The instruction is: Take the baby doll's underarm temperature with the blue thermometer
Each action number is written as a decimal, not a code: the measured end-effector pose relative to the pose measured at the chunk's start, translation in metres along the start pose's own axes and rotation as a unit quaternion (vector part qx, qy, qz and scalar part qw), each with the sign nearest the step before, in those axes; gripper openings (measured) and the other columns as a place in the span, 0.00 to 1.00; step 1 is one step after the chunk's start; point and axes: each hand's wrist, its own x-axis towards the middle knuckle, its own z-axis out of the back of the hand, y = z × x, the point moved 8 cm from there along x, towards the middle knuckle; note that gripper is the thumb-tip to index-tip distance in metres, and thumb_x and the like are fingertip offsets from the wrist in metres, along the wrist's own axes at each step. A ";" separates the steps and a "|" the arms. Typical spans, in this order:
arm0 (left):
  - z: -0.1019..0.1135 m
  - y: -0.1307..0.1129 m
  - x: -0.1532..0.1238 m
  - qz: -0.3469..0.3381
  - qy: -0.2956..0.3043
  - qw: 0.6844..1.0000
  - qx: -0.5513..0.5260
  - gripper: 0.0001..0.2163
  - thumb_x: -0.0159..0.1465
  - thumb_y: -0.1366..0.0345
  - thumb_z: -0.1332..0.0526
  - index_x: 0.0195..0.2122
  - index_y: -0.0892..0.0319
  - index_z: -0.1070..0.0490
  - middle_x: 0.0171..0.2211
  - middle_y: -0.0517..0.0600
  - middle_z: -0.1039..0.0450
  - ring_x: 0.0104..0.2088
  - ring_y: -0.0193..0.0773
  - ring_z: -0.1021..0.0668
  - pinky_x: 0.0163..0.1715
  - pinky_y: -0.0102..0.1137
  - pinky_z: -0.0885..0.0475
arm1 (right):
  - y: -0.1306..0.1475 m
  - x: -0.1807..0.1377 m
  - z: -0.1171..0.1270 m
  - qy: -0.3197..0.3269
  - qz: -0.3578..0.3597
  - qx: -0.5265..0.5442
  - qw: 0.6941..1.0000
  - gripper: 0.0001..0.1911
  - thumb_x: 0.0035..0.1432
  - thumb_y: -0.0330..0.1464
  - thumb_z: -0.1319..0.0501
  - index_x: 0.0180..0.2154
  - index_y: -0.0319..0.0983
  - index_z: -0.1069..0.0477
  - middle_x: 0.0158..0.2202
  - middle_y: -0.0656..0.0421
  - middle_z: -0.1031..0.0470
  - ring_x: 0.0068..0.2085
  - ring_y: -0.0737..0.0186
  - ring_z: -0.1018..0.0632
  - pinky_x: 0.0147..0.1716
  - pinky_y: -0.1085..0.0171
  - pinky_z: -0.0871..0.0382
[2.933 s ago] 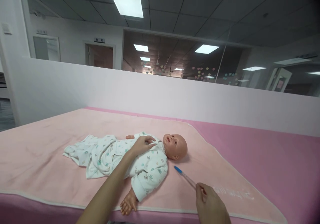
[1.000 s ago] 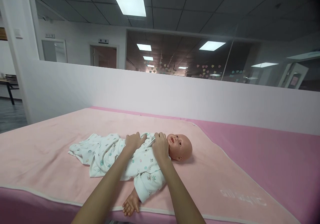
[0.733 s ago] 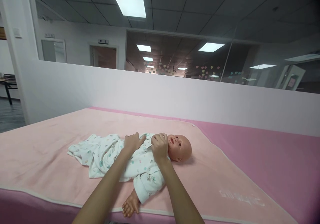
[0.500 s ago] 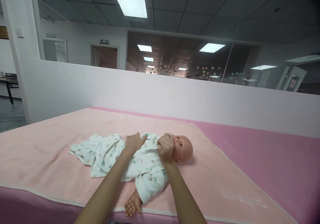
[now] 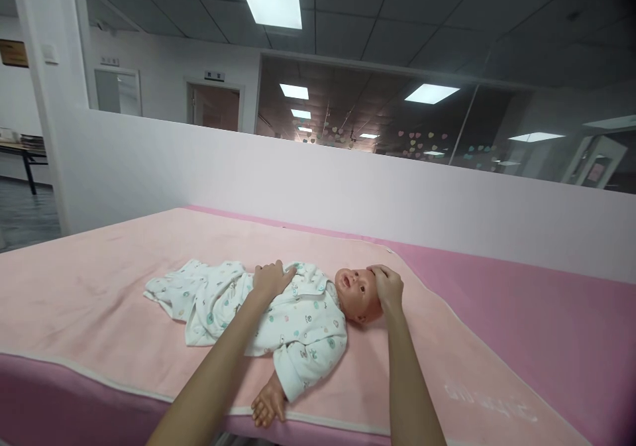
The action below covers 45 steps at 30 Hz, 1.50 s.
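A baby doll (image 5: 356, 293) in a white outfit with small coloured prints (image 5: 293, 323) lies on its back, its head to the right. My left hand (image 5: 272, 279) rests on the doll's belly, thumb apart and fingers stretched over the cloth, holding nothing. Around the top of the doll's head curves my right hand (image 5: 389, 287), fingers over the forehead. The doll's bare hand (image 5: 269, 403) pokes out of the near sleeve at the bed's front edge. Loose cloth hides its legs and feet.
A peach-pink pad (image 5: 129, 247) with a white border lies beneath the doll over a pink surface (image 5: 521, 300). Behind stands a low white wall (image 5: 348, 187) with glass above it. At far left is a table (image 5: 24, 151).
My right hand has moved right from beside the doll's mouth and chest to the top of its head, its fist opening to cup it. The left hand stays on the belly.
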 end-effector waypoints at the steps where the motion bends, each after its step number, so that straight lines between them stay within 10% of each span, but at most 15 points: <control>1: 0.000 0.000 0.000 0.000 0.002 1.000 0.001 0.27 0.58 0.46 0.61 0.36 0.64 0.35 0.36 0.63 0.27 0.38 0.51 0.26 0.41 0.42 0.43 | 0.000 0.003 0.002 0.011 0.013 0.007 1.000 0.14 0.43 0.35 0.49 0.22 0.36 0.28 0.28 0.57 0.26 0.35 0.61 0.29 0.36 0.66 0.39; 11: -0.002 0.001 0.002 -0.002 0.003 1.000 0.001 0.25 0.58 0.46 0.61 0.35 0.62 0.35 0.35 0.60 0.26 0.38 0.49 0.26 0.41 0.42 0.42 | 0.001 0.006 0.006 0.071 0.098 0.153 0.981 0.16 0.43 0.39 0.40 0.13 0.38 0.38 0.17 0.62 0.33 0.25 0.66 0.32 0.28 0.67 0.40; 23: -0.003 0.000 0.002 -0.020 -0.003 1.000 -0.015 0.27 0.58 0.45 0.63 0.37 0.62 0.36 0.36 0.60 0.26 0.39 0.50 0.27 0.42 0.43 0.43 | -0.021 -0.004 -0.005 0.148 -0.049 0.304 0.940 0.17 0.40 0.43 0.35 0.15 0.37 0.34 0.23 0.57 0.25 0.30 0.60 0.26 0.35 0.62 0.35; 32: 0.000 0.000 0.000 -0.020 0.002 1.000 -0.014 0.26 0.58 0.46 0.62 0.38 0.62 0.35 0.36 0.60 0.26 0.40 0.50 0.27 0.42 0.43 0.43 | -0.018 -0.012 -0.009 0.195 -0.033 0.252 0.947 0.15 0.41 0.40 0.36 0.34 0.41 0.26 0.43 0.58 0.27 0.45 0.57 0.28 0.45 0.61 0.37; 45: 0.000 0.000 0.000 -0.021 0.002 1.000 -0.016 0.26 0.58 0.46 0.62 0.39 0.62 0.36 0.38 0.60 0.27 0.41 0.50 0.27 0.43 0.43 0.43 | -0.020 -0.022 -0.016 0.245 -0.074 0.270 0.928 0.20 0.47 0.41 0.41 0.43 0.42 0.29 0.43 0.59 0.27 0.47 0.56 0.29 0.49 0.59 0.38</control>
